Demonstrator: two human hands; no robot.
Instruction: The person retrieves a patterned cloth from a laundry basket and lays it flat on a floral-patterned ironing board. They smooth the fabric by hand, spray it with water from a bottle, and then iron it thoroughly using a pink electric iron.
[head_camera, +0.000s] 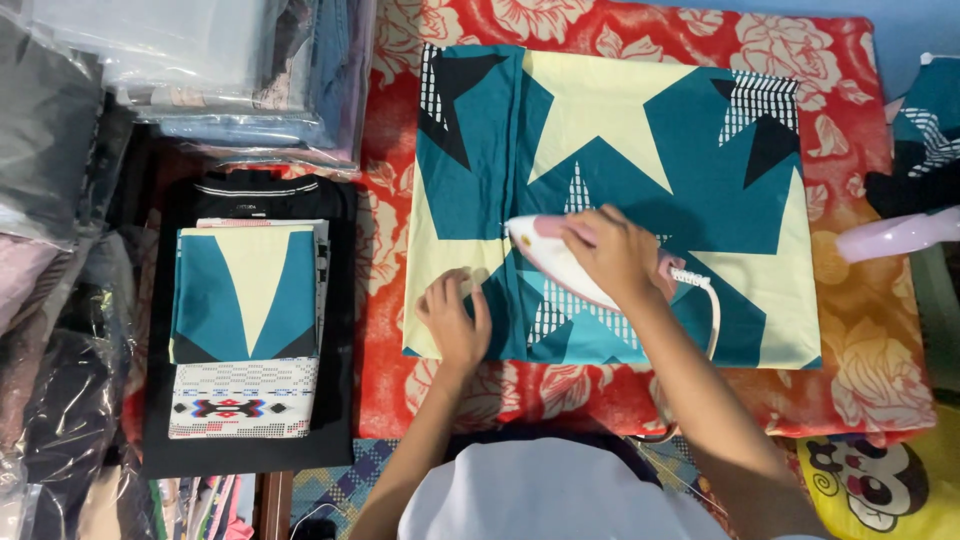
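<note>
A teal, cream and black patterned cloth (640, 140) lies folded flat on a red floral blanket (850, 150). My right hand (612, 250) grips the handle of a white and pink iron (545, 250), which rests on the middle of the cloth with its tip pointing left. A white cord (712, 305) trails from the iron's back end. My left hand (455, 318) presses flat, fingers spread, on the cloth's near left corner, just below and left of the iron.
A stack of folded patterned cloths (245, 330) sits on a black garment (255, 195) at the left. Plastic-wrapped clothes (210, 70) pile up at the far left and top left. A pale pink bottle (900, 233) lies at the right edge, a yellow cartoon cushion (890, 485) at bottom right.
</note>
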